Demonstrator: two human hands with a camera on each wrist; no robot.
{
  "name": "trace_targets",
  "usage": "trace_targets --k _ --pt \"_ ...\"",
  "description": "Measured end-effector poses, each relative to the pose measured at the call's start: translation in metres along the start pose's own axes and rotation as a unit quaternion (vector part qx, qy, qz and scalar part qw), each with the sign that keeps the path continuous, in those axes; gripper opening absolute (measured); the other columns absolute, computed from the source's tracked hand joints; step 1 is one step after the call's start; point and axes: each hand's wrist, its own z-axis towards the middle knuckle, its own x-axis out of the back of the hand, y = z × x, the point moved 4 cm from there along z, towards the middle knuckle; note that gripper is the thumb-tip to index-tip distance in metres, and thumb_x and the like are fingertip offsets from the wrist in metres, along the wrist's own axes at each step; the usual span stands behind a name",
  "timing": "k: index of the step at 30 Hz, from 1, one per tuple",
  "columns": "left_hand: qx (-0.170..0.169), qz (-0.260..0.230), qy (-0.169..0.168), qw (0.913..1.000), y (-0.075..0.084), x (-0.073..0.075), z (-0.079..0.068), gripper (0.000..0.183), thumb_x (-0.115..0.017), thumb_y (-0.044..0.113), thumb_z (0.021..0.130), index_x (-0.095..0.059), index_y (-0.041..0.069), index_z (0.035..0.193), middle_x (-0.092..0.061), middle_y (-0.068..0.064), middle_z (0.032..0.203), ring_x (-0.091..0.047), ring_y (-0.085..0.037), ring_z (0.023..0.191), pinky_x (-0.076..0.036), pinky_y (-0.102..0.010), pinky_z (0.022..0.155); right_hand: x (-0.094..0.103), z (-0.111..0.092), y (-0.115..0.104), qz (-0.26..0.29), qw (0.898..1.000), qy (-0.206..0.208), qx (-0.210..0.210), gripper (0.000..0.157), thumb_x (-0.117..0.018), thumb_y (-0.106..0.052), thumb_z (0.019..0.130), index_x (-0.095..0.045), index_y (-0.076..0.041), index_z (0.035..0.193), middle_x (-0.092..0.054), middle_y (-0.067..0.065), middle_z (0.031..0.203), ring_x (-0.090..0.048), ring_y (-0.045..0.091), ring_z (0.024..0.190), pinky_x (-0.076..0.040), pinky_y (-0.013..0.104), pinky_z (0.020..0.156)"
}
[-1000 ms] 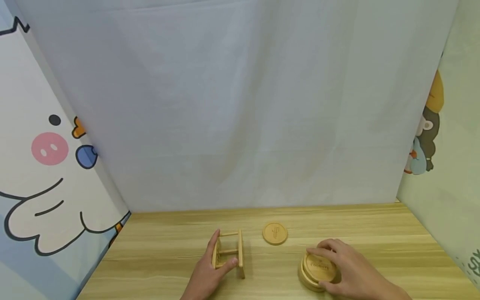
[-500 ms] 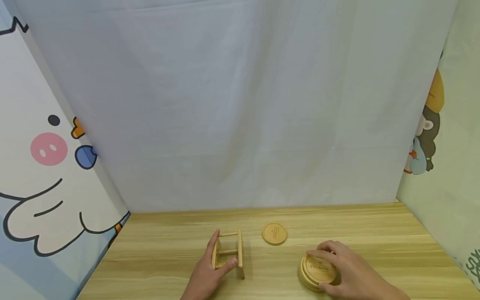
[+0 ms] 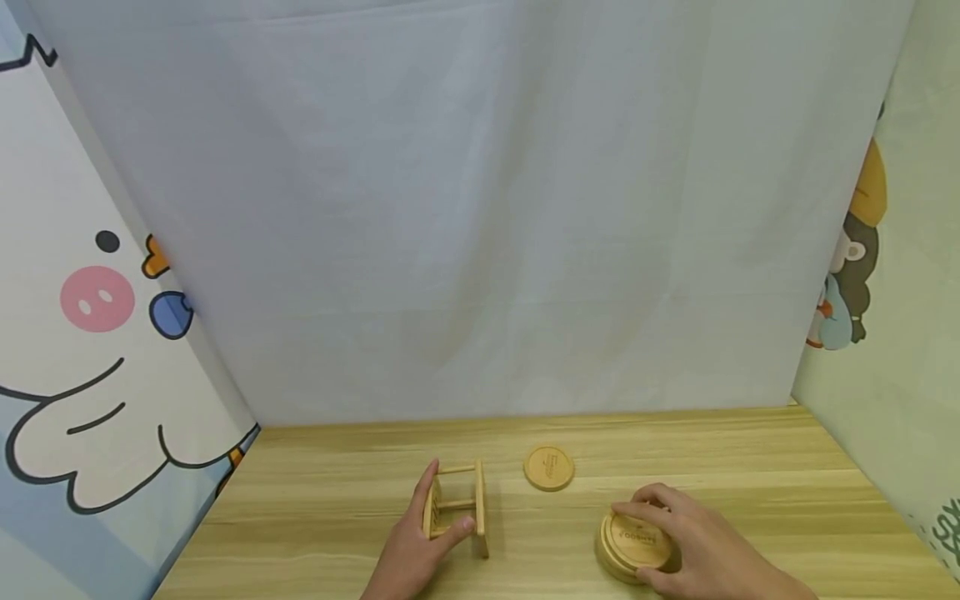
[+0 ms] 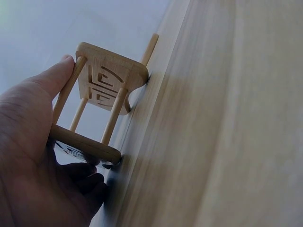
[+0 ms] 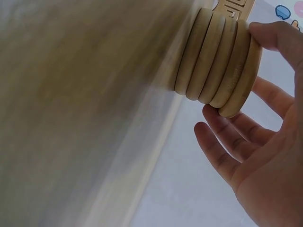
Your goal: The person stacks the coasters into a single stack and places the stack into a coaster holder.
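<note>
My left hand (image 3: 412, 546) holds a small wooden coaster rack (image 3: 482, 508) at the left of centre, with the thumb on the near side and the index finger along the far left. In the left wrist view the rack (image 4: 106, 75) shows two cut-out end plates joined by round rods. Toward the right, a stack of round wooden coasters (image 3: 613, 562) stands on the table. My right hand (image 3: 693, 542) pinches the top coaster (image 3: 640, 540) by its rim, fingers at the far edge and thumb at the near one. The right wrist view shows the coasters (image 5: 215, 61) closely stacked, the outermost slightly offset.
A single engraved coaster (image 3: 548, 468) lies flat on the wood-grain table (image 3: 337, 467), behind and between the hands. A pale cloth (image 3: 480, 250) hangs along the back edge. Panels with cartoon prints (image 3: 90, 375) stand at both sides.
</note>
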Motion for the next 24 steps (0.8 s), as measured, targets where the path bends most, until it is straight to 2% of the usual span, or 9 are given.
trace_targets --k 8,15,24 --pt "0.003 -0.001 0.001 1.0 -0.0007 -0.0002 0.0002 0.104 -0.081 0.062 0.097 -0.025 0.029 0.178 -0.045 -0.037 0.165 -0.056 -0.066 0.137 -0.049 -0.081 0.102 0.0 -0.0004 0.0002 -0.001 1.0 -0.008 -0.004 0.068 -0.096 -0.038 0.089 -0.071 -0.019 0.149 -0.063 -0.007 0.133 -0.063 0.009 0.111 -0.06 0.03 0.082" --pt "0.001 -0.005 0.0 1.0 0.0 -0.0003 -0.0007 0.104 -0.081 0.061 0.097 -0.026 0.027 0.178 -0.043 -0.037 0.167 -0.054 -0.067 0.139 -0.048 -0.083 0.103 -0.0005 0.0 -0.0002 0.013 0.999 -0.036 -0.023 0.071 -0.091 -0.049 0.093 -0.068 -0.019 0.153 -0.063 -0.004 0.138 -0.066 0.012 0.114 -0.061 0.032 0.085" --pt "-0.006 -0.007 -0.002 1.0 0.0012 -0.0002 -0.0017 0.104 -0.081 0.06 0.098 -0.025 0.026 0.178 -0.041 -0.036 0.169 -0.053 -0.067 0.139 -0.047 -0.083 0.104 -0.0001 -0.0008 -0.001 0.0 0.999 -0.03 -0.03 0.071 -0.091 -0.052 0.093 -0.068 -0.021 0.153 -0.064 -0.007 0.138 -0.067 0.016 0.119 -0.063 0.035 0.089"
